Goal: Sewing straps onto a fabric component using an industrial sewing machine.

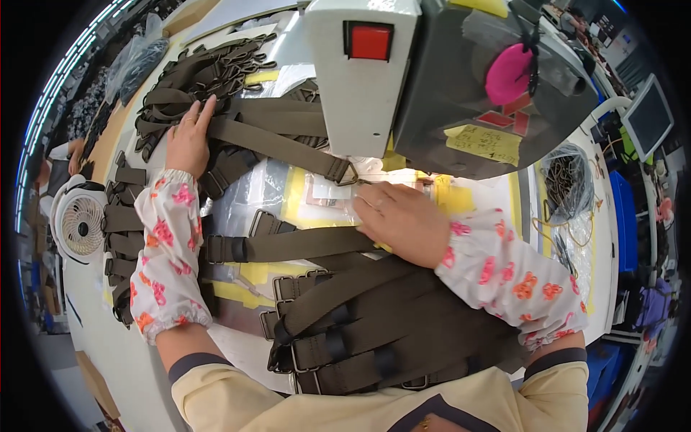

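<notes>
My left hand lies with fingers stretched out on a heap of olive webbing straps at the far left. From beside it, one webbing strap runs right to a triangular metal ring. My right hand is closed, its fingertips at the metal fitting beyond that ring; the grip is partly hidden. Below, another strap with a buckle passes under my right hand. A stack of straps with metal buckles lies closest to me.
A sewing machine head with a red switch stands above the work area. To its right, a clear bag of metal hooks rests on the table. On the left are a white fan and hanging straps. A tablet screen is far right.
</notes>
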Action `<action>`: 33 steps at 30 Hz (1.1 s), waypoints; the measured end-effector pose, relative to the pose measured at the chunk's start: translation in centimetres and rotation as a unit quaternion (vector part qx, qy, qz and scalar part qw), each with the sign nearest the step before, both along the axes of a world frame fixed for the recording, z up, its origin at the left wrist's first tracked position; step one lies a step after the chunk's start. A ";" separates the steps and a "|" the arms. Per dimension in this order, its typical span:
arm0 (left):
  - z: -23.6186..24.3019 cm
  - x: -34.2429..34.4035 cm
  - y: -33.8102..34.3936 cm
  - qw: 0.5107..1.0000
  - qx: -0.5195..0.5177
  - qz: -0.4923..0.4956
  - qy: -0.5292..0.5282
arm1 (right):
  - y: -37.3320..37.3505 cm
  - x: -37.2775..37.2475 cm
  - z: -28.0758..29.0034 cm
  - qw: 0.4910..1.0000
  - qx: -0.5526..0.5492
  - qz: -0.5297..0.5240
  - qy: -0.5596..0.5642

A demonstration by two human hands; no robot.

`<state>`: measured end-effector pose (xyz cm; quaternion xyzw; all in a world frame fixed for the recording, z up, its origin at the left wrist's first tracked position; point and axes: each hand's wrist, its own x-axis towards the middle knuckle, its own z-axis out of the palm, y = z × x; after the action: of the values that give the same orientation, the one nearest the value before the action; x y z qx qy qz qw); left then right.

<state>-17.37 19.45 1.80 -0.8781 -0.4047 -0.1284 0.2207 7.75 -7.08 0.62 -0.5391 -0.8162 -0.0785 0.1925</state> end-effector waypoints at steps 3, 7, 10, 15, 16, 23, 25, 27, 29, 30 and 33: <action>3.9 0.6 -5.4 0.974 -0.141 -0.133 -0.119 | -2.4 2.3 0.8 0.994 -0.057 0.024 0.088; 5.0 1.9 -13.8 0.876 -0.400 -0.253 -0.089 | -2.9 4.0 0.3 0.976 -0.169 -0.016 0.140; 4.1 2.1 -15.7 0.890 -0.400 -0.207 -0.064 | -2.6 4.0 -0.5 0.984 -0.139 -0.018 0.109; 5.0 1.0 -15.0 0.878 -0.420 -0.211 -0.094 | -4.5 5.3 -0.4 0.960 -0.158 -0.087 0.216; 5.3 1.8 -14.7 0.865 -0.445 -0.191 -0.132 | -5.0 6.1 -0.4 0.943 -0.176 -0.122 0.254; 2.6 10.1 -9.6 0.919 -0.166 -0.358 0.024 | -5.5 7.0 -1.6 0.914 -0.174 -0.185 0.318; 0.7 11.9 -7.9 0.908 -0.148 -0.392 0.031 | -5.6 7.4 -1.9 0.913 -0.182 -0.176 0.322; -0.8 12.4 -5.6 0.928 -0.161 -0.332 0.049 | -5.5 7.6 -1.8 0.911 -0.185 -0.171 0.327; -2.4 11.5 -3.2 0.957 -0.157 -0.227 0.086 | -5.5 7.5 -1.5 0.900 -0.190 -0.179 0.350; -2.9 11.1 -2.3 0.968 -0.093 -0.228 0.049 | -5.4 7.3 -1.4 0.906 -0.169 -0.180 0.345; -3.7 10.5 -0.8 0.979 -0.009 -0.199 0.046 | -5.5 7.3 -1.6 0.907 -0.170 -0.178 0.343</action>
<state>-6.87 18.65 -1.92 -0.9480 -0.2121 -0.1255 0.2015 15.02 -12.58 -1.02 -0.6933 -0.5914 0.2184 0.3491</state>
